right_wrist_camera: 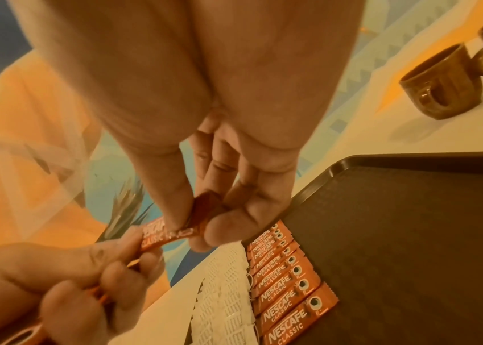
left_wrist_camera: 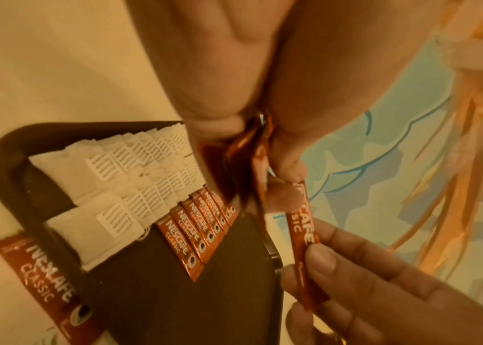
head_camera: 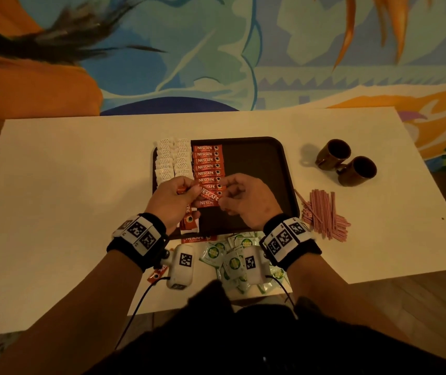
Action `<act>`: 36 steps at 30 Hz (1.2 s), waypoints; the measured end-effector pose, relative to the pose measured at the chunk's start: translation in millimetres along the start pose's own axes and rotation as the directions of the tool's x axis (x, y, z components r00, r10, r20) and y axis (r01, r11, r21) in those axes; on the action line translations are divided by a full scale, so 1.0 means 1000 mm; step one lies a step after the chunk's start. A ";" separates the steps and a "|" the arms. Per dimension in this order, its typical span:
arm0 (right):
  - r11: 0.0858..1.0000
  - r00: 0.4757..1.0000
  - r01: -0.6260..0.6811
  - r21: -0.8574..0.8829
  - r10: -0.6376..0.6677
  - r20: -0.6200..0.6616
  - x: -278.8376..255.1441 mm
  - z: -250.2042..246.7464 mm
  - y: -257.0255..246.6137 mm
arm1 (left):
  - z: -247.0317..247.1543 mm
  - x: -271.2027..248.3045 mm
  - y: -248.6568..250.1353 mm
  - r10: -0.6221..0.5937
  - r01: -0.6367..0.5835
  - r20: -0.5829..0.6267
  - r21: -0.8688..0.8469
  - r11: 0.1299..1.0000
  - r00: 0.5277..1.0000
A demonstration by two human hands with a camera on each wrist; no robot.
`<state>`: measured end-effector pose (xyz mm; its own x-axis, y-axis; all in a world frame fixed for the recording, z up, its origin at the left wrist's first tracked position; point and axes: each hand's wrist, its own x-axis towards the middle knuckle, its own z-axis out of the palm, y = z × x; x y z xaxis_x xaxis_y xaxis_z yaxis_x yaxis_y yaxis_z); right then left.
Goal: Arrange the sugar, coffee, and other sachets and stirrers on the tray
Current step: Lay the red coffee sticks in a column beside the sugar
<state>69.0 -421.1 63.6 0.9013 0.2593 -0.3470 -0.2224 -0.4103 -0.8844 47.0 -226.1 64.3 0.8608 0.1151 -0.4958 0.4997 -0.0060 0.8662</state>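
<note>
Both hands (head_camera: 174, 197) (head_camera: 246, 201) pinch one glossy (flat) sachet (head_camera: 211, 194).

Looks like a home living room or lounge, not a lab. Low white counter (head_camera: 81, 163) on wood flooring (head_camera: 406, 307), big colourful patterned rug (head_camera: 189, 63) beyond it. Two brown ceramic mugs (head_camera: 346, 162) beside a dark serving tray (head_camera: 257, 163): domestic coffee setup.

tray (head_camera: 259, 158): dark, matt, probably plastic
coffee sachets (head_camera: 208, 166): glossy red foil
white sachets (left_wrist_camera: 92, 177): soft matt paper
mugs (head_camera: 346, 161): brown glazed ceramic
table (head_camera: 81, 163): smooth, matt
</note>
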 end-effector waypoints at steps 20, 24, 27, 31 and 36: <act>0.952 0.950 -0.304 -0.021 0.302 -0.087 0.035 -0.013 0.060 | -0.010 0.003 -0.027 -0.235 0.226 -0.058 -0.127 0.966 0.970; 0.910 0.914 -0.403 -0.092 0.397 -0.076 0.048 0.000 0.081 | -0.016 -0.002 -0.033 -0.217 0.211 -0.081 -0.071 0.975 0.973; 0.897 0.903 -0.429 -0.103 0.421 -0.088 0.055 0.009 0.089 | -0.018 -0.008 -0.036 -0.197 0.197 -0.073 -0.012 0.980 0.978; 0.898 0.911 -0.410 -0.159 0.394 -0.127 0.059 0.019 0.094 | -0.021 -0.013 -0.040 -0.195 0.197 -0.071 0.024 0.980 0.978; 0.892 0.915 -0.394 -0.219 0.360 -0.182 0.062 0.027 0.093 | -0.025 -0.016 -0.044 -0.178 0.182 -0.077 0.046 0.982 0.981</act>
<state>93.9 -420.0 -48.3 0.8126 -0.0694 -0.5787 -0.4723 -0.6603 -0.5840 9.2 -203.2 35.8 0.7478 0.1907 -0.6360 0.6522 -0.0310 0.7574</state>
